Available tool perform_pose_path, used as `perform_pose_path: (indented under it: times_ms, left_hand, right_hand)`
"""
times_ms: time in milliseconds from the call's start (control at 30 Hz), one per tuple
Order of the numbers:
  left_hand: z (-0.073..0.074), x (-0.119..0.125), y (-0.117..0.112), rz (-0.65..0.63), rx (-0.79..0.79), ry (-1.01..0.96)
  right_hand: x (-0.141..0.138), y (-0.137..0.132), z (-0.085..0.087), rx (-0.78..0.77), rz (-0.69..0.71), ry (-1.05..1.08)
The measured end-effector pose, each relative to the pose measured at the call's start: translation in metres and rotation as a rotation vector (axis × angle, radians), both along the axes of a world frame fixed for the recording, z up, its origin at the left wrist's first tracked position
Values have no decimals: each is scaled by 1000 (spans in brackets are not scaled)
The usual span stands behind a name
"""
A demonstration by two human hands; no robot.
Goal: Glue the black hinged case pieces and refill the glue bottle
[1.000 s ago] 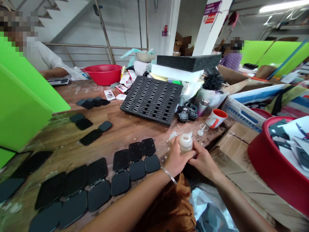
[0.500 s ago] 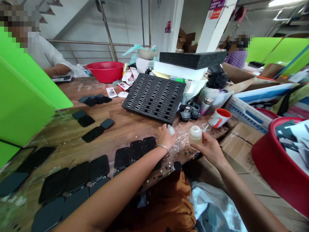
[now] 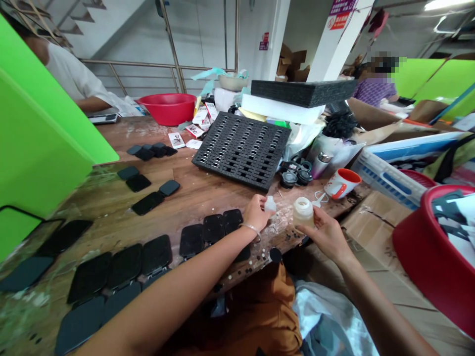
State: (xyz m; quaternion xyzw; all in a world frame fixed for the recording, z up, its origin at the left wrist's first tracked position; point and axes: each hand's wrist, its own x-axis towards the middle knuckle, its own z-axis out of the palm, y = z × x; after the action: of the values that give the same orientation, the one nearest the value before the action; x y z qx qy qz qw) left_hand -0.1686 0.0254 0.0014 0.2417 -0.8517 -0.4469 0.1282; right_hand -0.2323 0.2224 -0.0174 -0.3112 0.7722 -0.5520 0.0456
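Observation:
My left hand [image 3: 257,213] is closed on a small translucent white bottle [image 3: 270,204], holding it by its side above the wooden table. My right hand [image 3: 328,231] grips a larger uncapped plastic bottle [image 3: 303,212] with pale yellowish liquid in it. The two bottles are apart, with a whitish crusted patch of tabletop [image 3: 278,221] between and below them. Several flat black rounded-square pieces [image 3: 192,240] lie in rows left of my left forearm. A black disc [image 3: 275,255] rests at the table's front edge, among small scattered dots.
A slotted black foam block [image 3: 243,148] holding small metal parts sits ahead of my hands. An orange-and-white mug [image 3: 342,183] stands to the right, near a large red tub [image 3: 426,247]. A green partition [image 3: 48,113] borders the left side. Two other people sit farther back.
The view has shifted slightly, moving the scene rightward. In my left hand the small bottle now shows more fully and more upright. My right hand keeps its hold on the larger bottle.

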Motion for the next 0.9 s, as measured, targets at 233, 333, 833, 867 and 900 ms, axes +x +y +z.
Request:
perform_pose_path:
  times_ms: [233,333,833,867,900]
  left_hand:
    - [20,56,8,-151,79,169]
    - [26,65,13,-155,86,187]
    - [31,57,31,-159,155,257]
    - [31,56,31,-155,156,260]
    - [31,55,31,-151,156,260]
  right_hand:
    - [9,5,17,160,-36,284]
    - [11,4,25,197,-5,398]
    - [7,8,53,249,16,584]
    - [7,8,53,251,18,593]
    - [6,8,54,253,20,601]
